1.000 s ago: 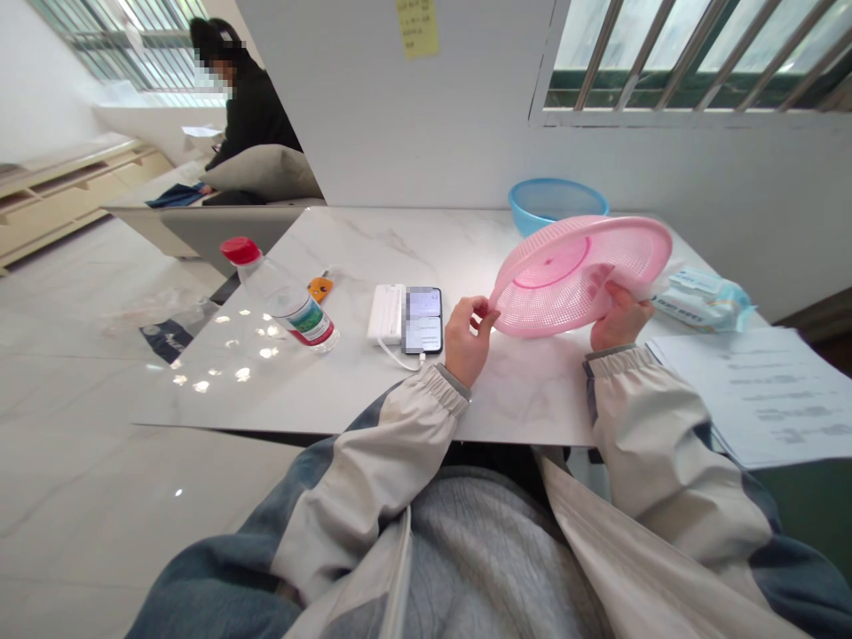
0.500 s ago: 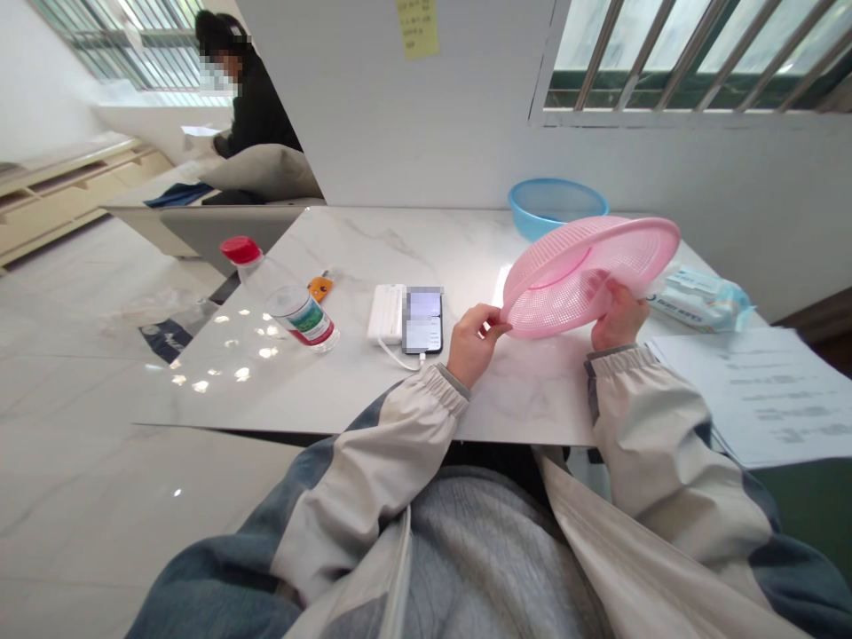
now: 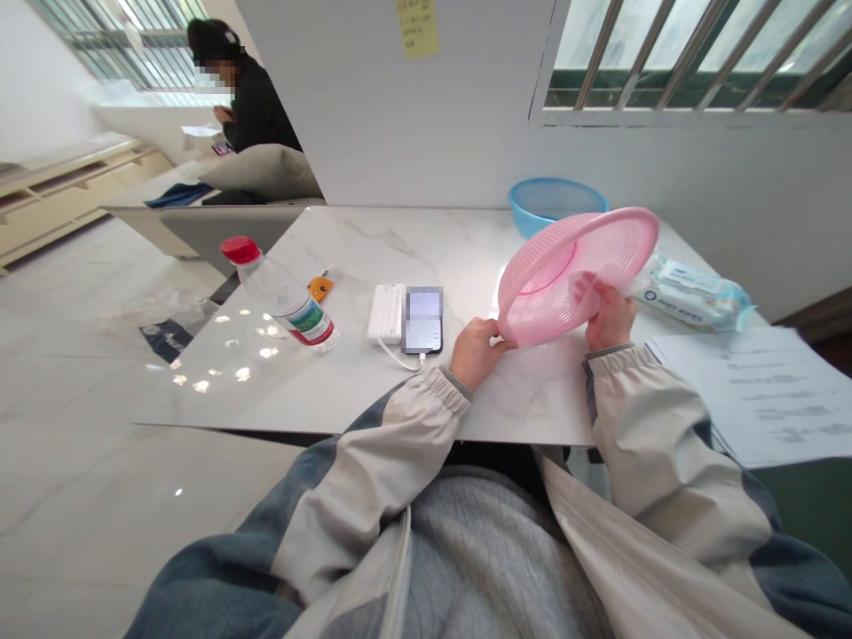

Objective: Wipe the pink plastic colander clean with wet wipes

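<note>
A pink mesh colander (image 3: 556,297) is held tilted above the table, its open side turned towards my right. My left hand (image 3: 476,351) pinches its rim at the near left. My right hand (image 3: 611,318) grips the near right edge, and some of its fingers show through or inside the mesh. Behind the colander stands a blue basin (image 3: 556,202), partly covered by it. To the left of my left hand lie a phone (image 3: 424,319) and a white power bank (image 3: 386,315), joined by a white cable.
A clear bottle with a red cap (image 3: 286,297) stands at the left beside an orange trinket (image 3: 320,287). A pack of body wipes (image 3: 698,293) and printed sheets (image 3: 765,390) lie on the right. A person (image 3: 256,98) sits in the left background.
The colander has shifted slightly left and tipped up more, with both hands still on it. More of the wipes pack shows. The person in the background has moved their hands.
</note>
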### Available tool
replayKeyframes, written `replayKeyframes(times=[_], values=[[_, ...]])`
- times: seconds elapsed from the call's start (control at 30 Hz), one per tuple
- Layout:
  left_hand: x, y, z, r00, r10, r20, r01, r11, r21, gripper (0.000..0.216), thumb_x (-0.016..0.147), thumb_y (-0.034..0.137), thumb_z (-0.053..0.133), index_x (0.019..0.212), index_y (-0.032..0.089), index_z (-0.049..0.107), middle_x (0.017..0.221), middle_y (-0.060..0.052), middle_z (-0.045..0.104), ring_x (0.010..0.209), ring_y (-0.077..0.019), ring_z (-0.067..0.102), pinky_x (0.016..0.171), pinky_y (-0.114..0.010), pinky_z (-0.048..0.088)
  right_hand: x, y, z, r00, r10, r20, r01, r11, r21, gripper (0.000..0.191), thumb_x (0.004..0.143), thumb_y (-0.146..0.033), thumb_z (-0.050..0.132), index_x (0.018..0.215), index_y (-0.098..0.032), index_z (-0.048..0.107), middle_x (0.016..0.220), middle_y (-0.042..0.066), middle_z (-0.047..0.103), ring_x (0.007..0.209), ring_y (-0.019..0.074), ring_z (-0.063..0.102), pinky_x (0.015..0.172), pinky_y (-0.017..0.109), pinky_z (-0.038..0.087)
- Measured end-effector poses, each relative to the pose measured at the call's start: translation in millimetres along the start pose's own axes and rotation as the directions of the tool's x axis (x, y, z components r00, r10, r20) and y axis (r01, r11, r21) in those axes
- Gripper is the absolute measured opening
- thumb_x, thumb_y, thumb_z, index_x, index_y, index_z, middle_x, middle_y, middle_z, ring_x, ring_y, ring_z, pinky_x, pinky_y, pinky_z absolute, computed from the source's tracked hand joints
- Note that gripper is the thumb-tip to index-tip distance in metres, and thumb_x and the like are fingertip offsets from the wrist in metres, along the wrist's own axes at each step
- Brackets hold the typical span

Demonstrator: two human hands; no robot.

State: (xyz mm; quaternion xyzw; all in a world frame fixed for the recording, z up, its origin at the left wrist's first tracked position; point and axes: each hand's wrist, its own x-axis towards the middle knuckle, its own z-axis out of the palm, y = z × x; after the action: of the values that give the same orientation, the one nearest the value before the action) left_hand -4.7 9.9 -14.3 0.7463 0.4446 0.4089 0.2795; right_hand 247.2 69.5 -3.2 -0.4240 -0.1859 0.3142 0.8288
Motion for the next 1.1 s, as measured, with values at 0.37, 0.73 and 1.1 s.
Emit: replayKeyframes(times=[0.37, 0.73, 1.1], values=[[2, 9, -3, 0.975, -0.023, -0.22, -0.028, 0.974, -0.223, 0.018, 0.093, 0.034, 0.078, 0.097, 0.022, 0.065, 0.091, -0.001, 0.068, 0.079, -0.0148, 0.062, 0.071, -0.029, 0.051, 5, 1, -3, 0.993, -0.112, -0.041, 0.11, 0.993, -0.034, 0.022, 0.078, -0.007, 0.066, 0.097, -0.018, 0.069, 0.1, 0.006, 0.073, 0.1, 0.0251, 0.078, 0.078, 0.042, 0.071], [-1, 17, -10, 0.943, 0.084, -0.321, -0.17, 0.954, -0.248, 0.016, 0.102, 0.038, 0.066, 0.096, 0.023, 0.063, 0.09, 0.0, 0.067, 0.084, -0.0148, 0.062, 0.077, -0.029, 0.052, -9, -15, 9, 0.987, -0.078, -0.141, 0.077, 0.997, -0.015, 0.024, 0.076, -0.004, 0.065, 0.098, -0.014, 0.068, 0.096, 0.006, 0.073, 0.086, 0.023, 0.075, 0.082, 0.043, 0.068], [-3, 12, -5, 0.989, 0.145, -0.007, -0.144, 0.975, -0.171, 0.018, 0.095, 0.023, 0.073, 0.079, 0.021, 0.064, 0.082, 0.001, 0.064, 0.077, -0.0147, 0.057, 0.074, -0.029, 0.049, 2, -2, -2, 0.998, -0.021, -0.066, 0.023, 0.999, 0.023, 0.023, 0.075, -0.002, 0.06, 0.094, -0.009, 0.07, 0.097, 0.011, 0.075, 0.084, 0.0211, 0.073, 0.08, 0.038, 0.063]])
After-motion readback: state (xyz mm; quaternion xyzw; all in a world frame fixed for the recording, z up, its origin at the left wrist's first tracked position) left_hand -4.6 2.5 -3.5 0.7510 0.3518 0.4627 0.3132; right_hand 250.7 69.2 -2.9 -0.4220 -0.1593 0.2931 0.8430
